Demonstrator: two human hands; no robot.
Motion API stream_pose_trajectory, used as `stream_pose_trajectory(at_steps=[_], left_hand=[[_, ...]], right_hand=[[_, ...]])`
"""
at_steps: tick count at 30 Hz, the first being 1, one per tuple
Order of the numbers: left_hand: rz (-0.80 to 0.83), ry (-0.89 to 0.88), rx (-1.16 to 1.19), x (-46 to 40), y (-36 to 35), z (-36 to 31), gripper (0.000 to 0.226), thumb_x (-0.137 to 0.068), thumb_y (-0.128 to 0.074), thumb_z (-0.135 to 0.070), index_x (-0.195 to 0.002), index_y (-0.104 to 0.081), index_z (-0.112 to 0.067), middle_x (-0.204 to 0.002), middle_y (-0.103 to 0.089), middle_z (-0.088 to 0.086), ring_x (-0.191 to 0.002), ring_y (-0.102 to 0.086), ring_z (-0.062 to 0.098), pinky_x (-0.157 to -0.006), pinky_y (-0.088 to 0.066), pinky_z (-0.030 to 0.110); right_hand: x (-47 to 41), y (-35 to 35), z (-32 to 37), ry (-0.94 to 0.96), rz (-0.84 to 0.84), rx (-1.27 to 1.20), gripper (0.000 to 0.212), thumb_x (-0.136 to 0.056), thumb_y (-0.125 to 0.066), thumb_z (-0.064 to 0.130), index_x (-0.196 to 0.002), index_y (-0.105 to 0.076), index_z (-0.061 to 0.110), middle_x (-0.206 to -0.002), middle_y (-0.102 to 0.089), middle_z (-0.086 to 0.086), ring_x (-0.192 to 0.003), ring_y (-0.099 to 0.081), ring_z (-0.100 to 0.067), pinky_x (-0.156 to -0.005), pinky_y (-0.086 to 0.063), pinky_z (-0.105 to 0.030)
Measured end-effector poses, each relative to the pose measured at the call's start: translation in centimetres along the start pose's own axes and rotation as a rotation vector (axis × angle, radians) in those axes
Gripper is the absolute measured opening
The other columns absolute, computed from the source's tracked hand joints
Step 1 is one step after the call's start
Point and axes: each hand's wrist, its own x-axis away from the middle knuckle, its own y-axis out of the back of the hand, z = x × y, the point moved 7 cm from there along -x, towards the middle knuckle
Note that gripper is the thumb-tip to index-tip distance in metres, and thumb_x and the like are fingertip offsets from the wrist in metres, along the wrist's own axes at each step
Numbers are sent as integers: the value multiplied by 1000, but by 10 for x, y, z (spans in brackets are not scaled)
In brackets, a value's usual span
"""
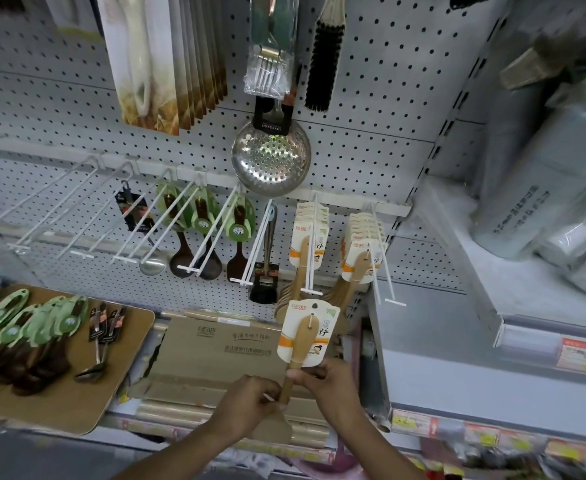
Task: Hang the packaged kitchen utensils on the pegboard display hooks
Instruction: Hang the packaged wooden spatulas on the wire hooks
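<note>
A wooden spatula on a white and orange card [308, 332] stands upright in front of the pegboard [371, 109], below the lower row of hooks. My right hand [326, 384] grips its wooden handle just under the card. My left hand [253, 401] pinches the handle lower down, near the blade. Two white hooks [312, 244] above hold several carded wooden spatulas of the same kind [362, 251]. Further left, hooks carry green-carded dark spoons [203, 216] and a ladle.
A brown board [87, 386] at lower left holds several green-carded dark spoons [38, 327] and small packaged ladles [106, 327]. A cardboard box [222, 344] lies under my hands. A steel skimmer [270, 157] hangs above. Wrapped rolls [541, 188] fill the right shelf.
</note>
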Motion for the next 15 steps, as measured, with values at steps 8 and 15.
stream_pose_trajectory(at_steps=[8, 15], left_hand=[[18, 42, -68, -10, 0, 12, 8, -80, -74, -35, -85, -76, -29, -84, -74, -20, -78, -68, -4, -77, -53, 25], [-15, 66, -118, -24, 5, 16, 12, -81, -75, -34, -81, -73, -22, -66, -65, -20, -68, -62, -3, -64, -42, 19]], right_hand=[[-17, -9, -2, -15, 6, -6, 16, -78, -79, 5, -88, -80, 18, -89, -78, -2, -89, -74, -22, -86, -57, -53], [-32, -7, 1, -17, 0, -14, 18, -78, -78, 4, -87, -79, 19, -88, -78, -1, -87, -74, -19, -84, -59, -48]])
